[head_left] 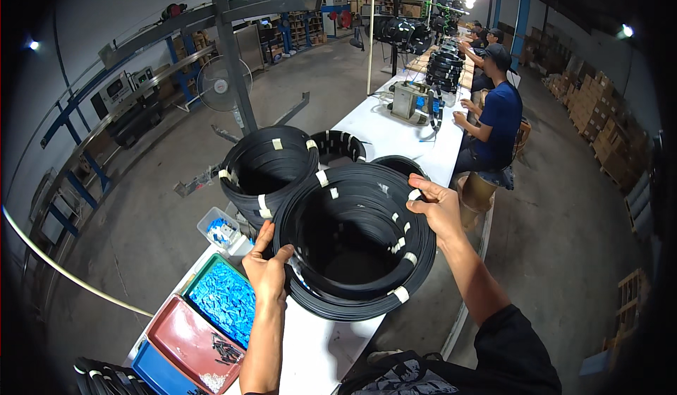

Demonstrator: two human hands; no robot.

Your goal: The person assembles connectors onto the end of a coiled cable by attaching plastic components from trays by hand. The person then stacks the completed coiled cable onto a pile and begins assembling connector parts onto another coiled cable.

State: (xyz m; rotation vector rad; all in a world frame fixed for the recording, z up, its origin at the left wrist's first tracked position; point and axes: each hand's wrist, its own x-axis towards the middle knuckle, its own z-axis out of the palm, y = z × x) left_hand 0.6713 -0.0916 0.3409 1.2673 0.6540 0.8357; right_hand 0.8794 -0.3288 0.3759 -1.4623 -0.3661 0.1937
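Note:
A large black coil (352,306) of cable or tubing, bound with short white tape bands, rests tilted toward me above the white table. My left hand (266,266) grips its left rim, thumb inside and fingers along the outer side. Across from it, my right hand (437,210) pinches the upper right rim near a white band. More rings show inside the coil's dark hollow, but its bottom is hidden. Another stack of black coils (243,201) stands just behind on the left. Farther back are a smaller stack (358,148) and a partly covered coil (400,163).
By my left forearm lie a green tray (185,295) of blue pieces, a red tray (169,328) with small dark and white parts, and a blue tray (151,367). A clear tub (210,236) sits beyond. Along the white table (370,123) stand a machine (409,102) and a seated co-worker (493,116).

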